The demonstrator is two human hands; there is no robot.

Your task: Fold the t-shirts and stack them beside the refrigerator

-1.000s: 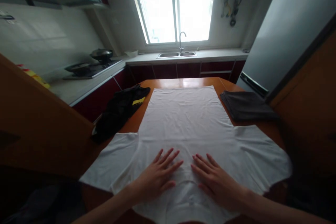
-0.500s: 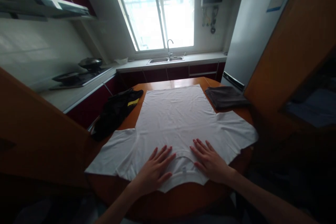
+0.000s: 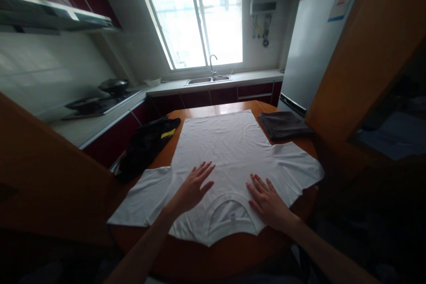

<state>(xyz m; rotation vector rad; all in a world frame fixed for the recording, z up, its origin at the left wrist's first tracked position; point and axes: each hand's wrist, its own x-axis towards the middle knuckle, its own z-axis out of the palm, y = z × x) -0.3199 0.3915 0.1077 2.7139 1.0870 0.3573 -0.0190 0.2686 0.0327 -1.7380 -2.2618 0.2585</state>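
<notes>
A white T-shirt (image 3: 229, 151) lies spread flat on a round wooden table (image 3: 233, 255), collar toward me, both sleeves out to the sides. My left hand (image 3: 195, 184) rests flat on the shirt left of the collar, fingers stretched and spread. My right hand (image 3: 266, 199) lies flat on the shirt right of the collar, fingers apart. Neither hand holds anything.
A black garment with a yellow patch (image 3: 148, 144) hangs over the table's left edge. A folded dark grey cloth (image 3: 282, 124) sits at the far right. Behind are a counter with a sink (image 3: 208, 80), a stove (image 3: 100, 100) at the left and a fridge (image 3: 313, 57) at the right.
My left hand has slid forward and up the shirt, away from the collar. The collar opening now shows between the hands. My right hand has barely shifted.
</notes>
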